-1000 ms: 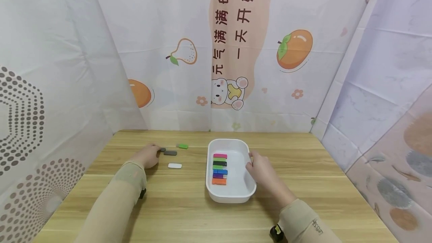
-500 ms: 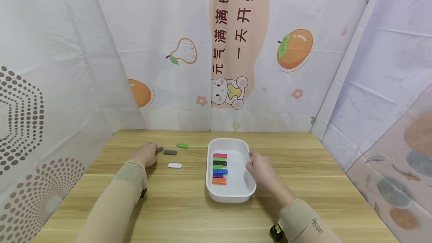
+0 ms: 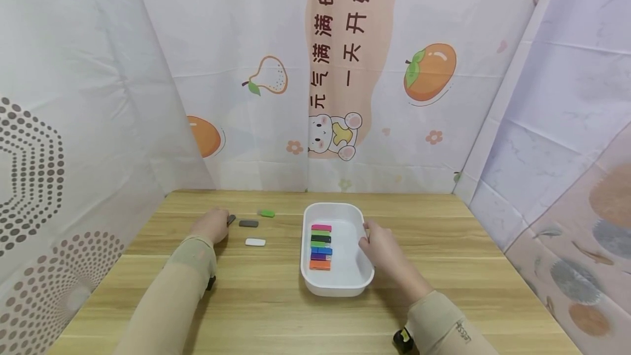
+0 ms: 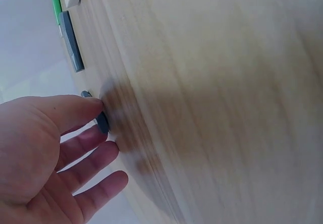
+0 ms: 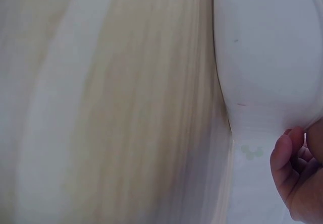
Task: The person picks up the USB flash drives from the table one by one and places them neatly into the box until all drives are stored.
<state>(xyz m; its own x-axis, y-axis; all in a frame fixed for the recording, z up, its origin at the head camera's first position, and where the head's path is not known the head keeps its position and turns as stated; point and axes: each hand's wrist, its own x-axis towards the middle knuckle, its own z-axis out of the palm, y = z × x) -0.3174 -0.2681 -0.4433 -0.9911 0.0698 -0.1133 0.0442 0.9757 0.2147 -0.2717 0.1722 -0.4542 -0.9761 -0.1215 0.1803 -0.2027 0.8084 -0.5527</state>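
Note:
At the table's left side, my left hand [image 3: 210, 226] pinches a dark grey USB flash drive [image 4: 102, 122] between thumb and index finger, low over the wood. The other fingers are spread loosely. Just to its right lie another dark grey drive [image 3: 248, 223], a green drive [image 3: 267, 213] and a white drive [image 3: 255, 242]. My right hand [image 3: 386, 245] grips the right wall of a white plastic tray [image 3: 340, 291]. Inside, along the tray's left half, several coloured drives form a column, from a pink drive [image 3: 321, 227] down to an orange drive [image 3: 320, 265].
The wooden table [image 3: 266, 316] carries everything. Printed curtains [image 3: 246, 136] hang behind it and along both sides. Dark straps [image 3: 404, 341] sit at the wrists.
My left hand has drawn slightly left and toward me, and the drive in its fingers has turned to a steeper slant. The right hand and tray have stayed in place.

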